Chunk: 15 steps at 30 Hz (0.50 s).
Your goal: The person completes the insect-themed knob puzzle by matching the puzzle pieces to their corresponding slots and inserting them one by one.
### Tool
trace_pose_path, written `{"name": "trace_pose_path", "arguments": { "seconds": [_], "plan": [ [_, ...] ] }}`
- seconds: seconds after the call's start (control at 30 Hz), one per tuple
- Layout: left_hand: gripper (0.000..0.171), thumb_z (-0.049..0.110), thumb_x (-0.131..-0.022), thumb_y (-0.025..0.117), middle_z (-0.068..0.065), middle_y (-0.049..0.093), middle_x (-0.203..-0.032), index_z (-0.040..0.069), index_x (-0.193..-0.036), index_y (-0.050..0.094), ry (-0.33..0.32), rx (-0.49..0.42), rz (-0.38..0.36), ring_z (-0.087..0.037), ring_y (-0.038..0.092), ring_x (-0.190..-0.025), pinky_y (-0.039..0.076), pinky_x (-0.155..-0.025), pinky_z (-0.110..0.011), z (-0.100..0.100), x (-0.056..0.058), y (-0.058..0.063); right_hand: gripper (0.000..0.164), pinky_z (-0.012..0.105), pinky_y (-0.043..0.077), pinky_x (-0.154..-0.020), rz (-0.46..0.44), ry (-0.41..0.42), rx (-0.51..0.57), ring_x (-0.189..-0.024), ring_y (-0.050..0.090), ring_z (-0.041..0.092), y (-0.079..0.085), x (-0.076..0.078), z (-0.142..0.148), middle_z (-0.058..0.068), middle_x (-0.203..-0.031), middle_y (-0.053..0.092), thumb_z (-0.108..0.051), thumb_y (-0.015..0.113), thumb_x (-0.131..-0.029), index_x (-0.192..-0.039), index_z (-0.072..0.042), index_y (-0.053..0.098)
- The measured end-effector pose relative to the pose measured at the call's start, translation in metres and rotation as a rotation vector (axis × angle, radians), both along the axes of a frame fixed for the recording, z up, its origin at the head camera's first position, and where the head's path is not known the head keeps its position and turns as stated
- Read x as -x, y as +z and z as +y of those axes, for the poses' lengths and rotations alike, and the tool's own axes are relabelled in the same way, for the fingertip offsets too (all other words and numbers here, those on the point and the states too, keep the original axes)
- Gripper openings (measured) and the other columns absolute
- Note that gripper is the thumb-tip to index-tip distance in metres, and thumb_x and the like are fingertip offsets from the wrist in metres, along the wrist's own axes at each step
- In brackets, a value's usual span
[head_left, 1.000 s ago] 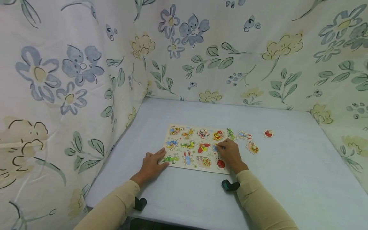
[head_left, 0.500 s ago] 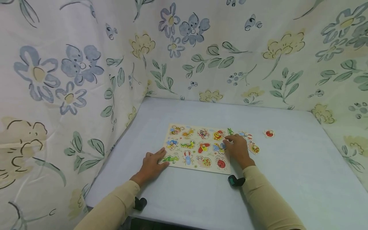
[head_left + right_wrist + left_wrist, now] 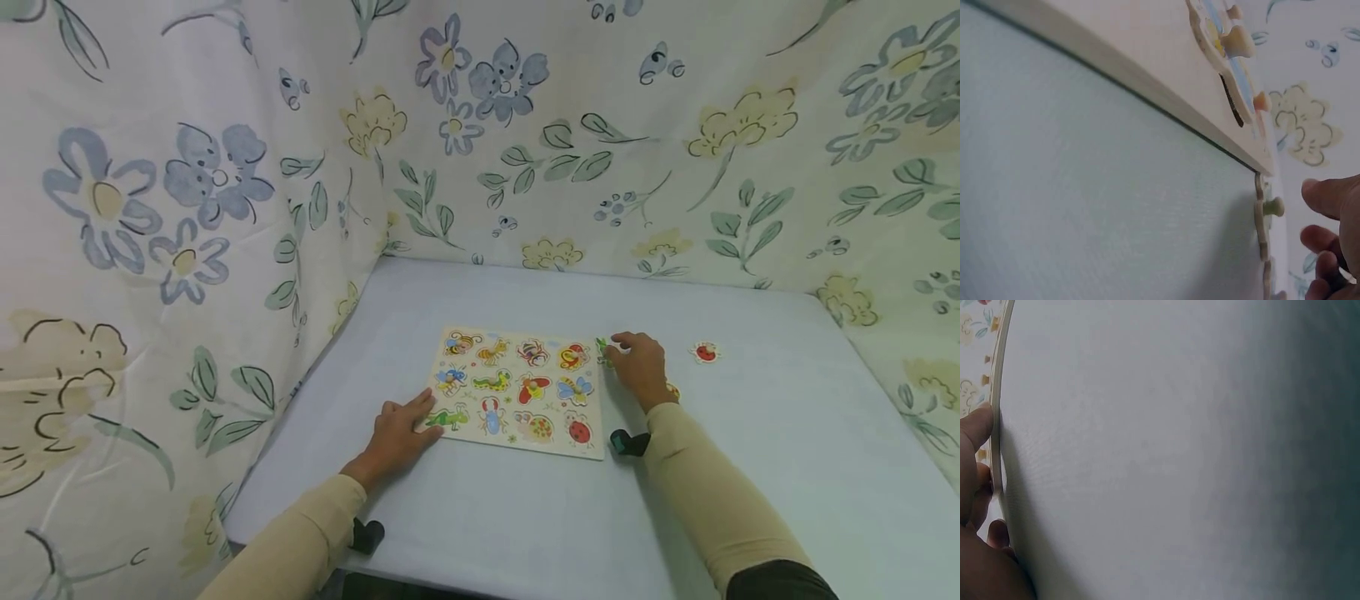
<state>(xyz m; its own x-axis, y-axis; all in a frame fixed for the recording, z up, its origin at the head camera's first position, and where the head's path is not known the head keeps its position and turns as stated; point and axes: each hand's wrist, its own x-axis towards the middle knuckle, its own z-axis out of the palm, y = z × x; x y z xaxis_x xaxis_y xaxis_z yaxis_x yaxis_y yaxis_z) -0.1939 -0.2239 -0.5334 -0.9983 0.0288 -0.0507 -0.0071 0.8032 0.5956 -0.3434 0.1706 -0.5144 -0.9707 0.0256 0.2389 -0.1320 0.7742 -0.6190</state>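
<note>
A wooden knob puzzle board (image 3: 517, 450) with colourful insect pieces lies on the table. My left hand (image 3: 401, 433) rests at its lower left corner, fingers extended on the edge. My right hand (image 3: 639, 367) hovers just past the board's right edge, over a green insect piece (image 3: 602, 352). In the right wrist view, that piece's knob (image 3: 1274, 207) stands near the thumb and loosely bent fingers, with a gap between. On the board, a blue-winged insect piece (image 3: 575, 389) sits in the middle row; a dark slot shows beside its edge in the right wrist view.
A loose ladybird piece (image 3: 705, 352) lies farther right. Another piece (image 3: 674, 390) peeks out from behind the right wrist. Floral cloth (image 3: 555, 150) hangs at the back and sides of the white-covered table (image 3: 487, 517).
My right hand has left the blue-winged piece on the board and moved right and away to the loose green piece. The left hand has stayed on the corner.
</note>
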Motion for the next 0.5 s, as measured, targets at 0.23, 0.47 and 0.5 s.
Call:
{"name": "trace_pose_path", "arguments": {
  "seconds": [0.23,0.47,0.5],
  "plan": [
    [0.063,0.037,-0.088,0.069,0.015,0.032,-0.151,0.015,-0.143,0.047,0.008,-0.014,0.007,-0.018,0.034,-0.089,0.029,-0.072,-0.035,-0.0010,-0.0006,-0.0018,0.027,0.054,0.035,-0.093,-0.036,0.000,0.024,-0.110,0.051,0.042,-0.0048,0.0053,-0.0018,0.023,-0.110,0.064,-0.016,0.064,-0.091,-0.108,0.003,0.071],
    [0.063,0.038,-0.088,0.070,0.017,0.032,-0.151,0.016,-0.143,0.047,0.001,-0.013,0.008,-0.016,0.033,-0.089,0.028,-0.073,-0.035,-0.0021,0.0002,-0.0027,0.020,0.053,0.037,-0.092,-0.014,0.013,0.010,-0.108,0.055,0.039,-0.0086,0.0063,-0.0044,0.020,-0.105,0.068,-0.013,0.064,-0.091,-0.102,0.003,0.073],
    [0.063,0.038,-0.088,0.070,0.017,0.032,-0.150,0.016,-0.142,0.047,0.000,-0.015,0.009,-0.016,0.033,-0.089,0.028,-0.073,-0.035,-0.0022,0.0002,-0.0026,0.020,0.053,0.038,-0.092,-0.006,0.017,0.011,-0.107,0.056,0.039,-0.0090,0.0063,-0.0045,0.020,-0.104,0.068,-0.012,0.065,-0.091,-0.101,0.003,0.073]
  ]
}}
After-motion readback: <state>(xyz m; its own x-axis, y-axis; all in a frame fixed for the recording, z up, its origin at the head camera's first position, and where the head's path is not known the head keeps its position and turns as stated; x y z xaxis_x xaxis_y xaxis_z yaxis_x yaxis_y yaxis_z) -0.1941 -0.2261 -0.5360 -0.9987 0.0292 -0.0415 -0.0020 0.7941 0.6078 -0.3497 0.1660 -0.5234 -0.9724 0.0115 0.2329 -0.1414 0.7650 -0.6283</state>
